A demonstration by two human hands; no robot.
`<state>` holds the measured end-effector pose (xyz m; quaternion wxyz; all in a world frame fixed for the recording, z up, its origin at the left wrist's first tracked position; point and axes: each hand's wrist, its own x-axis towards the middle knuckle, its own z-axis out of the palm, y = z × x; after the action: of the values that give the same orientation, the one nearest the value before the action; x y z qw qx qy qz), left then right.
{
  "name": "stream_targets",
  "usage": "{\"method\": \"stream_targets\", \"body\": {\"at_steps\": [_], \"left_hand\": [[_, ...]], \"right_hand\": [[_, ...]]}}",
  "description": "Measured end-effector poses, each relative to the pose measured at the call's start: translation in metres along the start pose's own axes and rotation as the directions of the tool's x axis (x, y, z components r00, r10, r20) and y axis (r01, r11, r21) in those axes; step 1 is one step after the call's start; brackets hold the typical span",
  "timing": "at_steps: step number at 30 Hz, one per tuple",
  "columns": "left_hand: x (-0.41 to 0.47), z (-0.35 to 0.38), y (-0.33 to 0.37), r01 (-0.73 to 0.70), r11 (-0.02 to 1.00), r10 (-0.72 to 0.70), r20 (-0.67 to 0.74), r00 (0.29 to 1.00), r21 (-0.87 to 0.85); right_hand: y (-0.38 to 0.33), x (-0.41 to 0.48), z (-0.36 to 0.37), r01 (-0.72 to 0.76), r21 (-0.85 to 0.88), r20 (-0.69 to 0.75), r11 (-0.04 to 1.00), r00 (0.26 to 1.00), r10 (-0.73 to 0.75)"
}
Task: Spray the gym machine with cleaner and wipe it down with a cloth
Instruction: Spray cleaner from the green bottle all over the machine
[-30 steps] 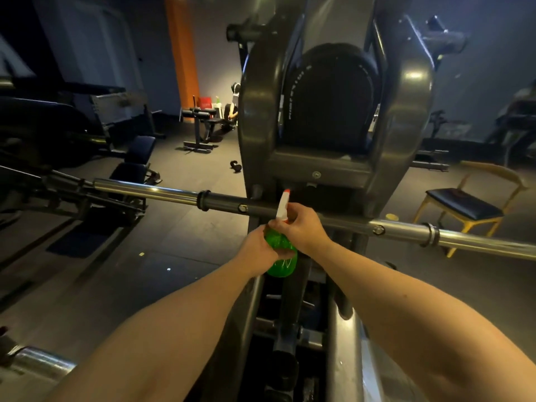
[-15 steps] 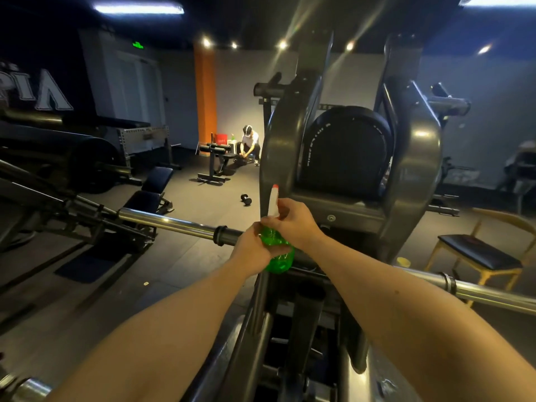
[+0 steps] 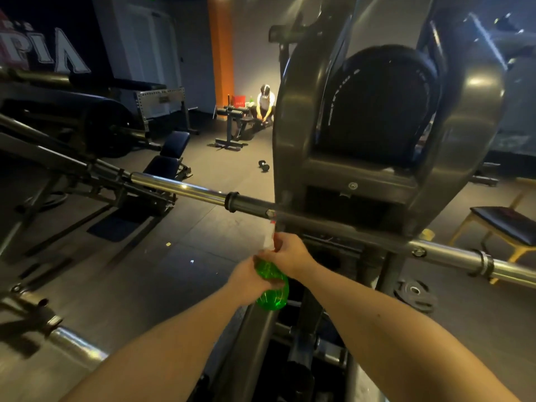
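Spray bottle (image 3: 272, 288), see-through green, sits dead centre and near, just below the steel bar (image 3: 179, 188) that runs left to right across the front of the grey gym machine (image 3: 298, 126), its white-and-red nozzle (image 3: 271, 239) poking up toward the bar's black collar. It's held two-handed: the left grip (image 3: 248, 281) is curled round the green belly and the right grip (image 3: 291, 253) is clamped over the neck and trigger end. Far back someone (image 3: 265, 101) crouches by the orange pillar (image 3: 222, 53), a dumbbell (image 3: 264, 165) lies on the floor (image 3: 174, 271), and a weight plate (image 3: 414, 295) lies right of the machine, near a wooden chair (image 3: 504, 224).
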<state>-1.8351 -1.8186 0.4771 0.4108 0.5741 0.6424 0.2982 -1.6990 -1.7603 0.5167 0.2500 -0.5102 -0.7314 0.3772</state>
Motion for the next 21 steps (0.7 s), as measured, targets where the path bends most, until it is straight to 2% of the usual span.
{"method": "stream_targets", "body": {"at_steps": [4, 10, 14, 21], "left_hand": [[-0.007, 0.017, -0.044, 0.139, 0.989, -0.137, 0.04, 0.99, -0.042], [-0.019, 0.038, -0.087, 0.234, 0.972, -0.231, 0.093, 0.968, -0.019], [-0.028, 0.045, -0.11, 0.264, 0.964, -0.259, 0.096, 0.961, -0.044], [-0.018, -0.001, -0.094, 0.191, 0.976, -0.191, 0.013, 0.982, -0.101]], "right_hand": [[0.035, -0.005, 0.04, -0.086, 0.021, 0.097, 0.996, 0.992, 0.084], [0.078, -0.016, 0.077, -0.185, 0.042, 0.188, 0.982, 0.967, 0.174], [0.083, -0.024, 0.087, -0.182, 0.035, 0.266, 0.983, 0.95, 0.166], [0.03, -0.003, 0.081, -0.074, 0.027, 0.172, 0.997, 0.983, 0.068]]}}
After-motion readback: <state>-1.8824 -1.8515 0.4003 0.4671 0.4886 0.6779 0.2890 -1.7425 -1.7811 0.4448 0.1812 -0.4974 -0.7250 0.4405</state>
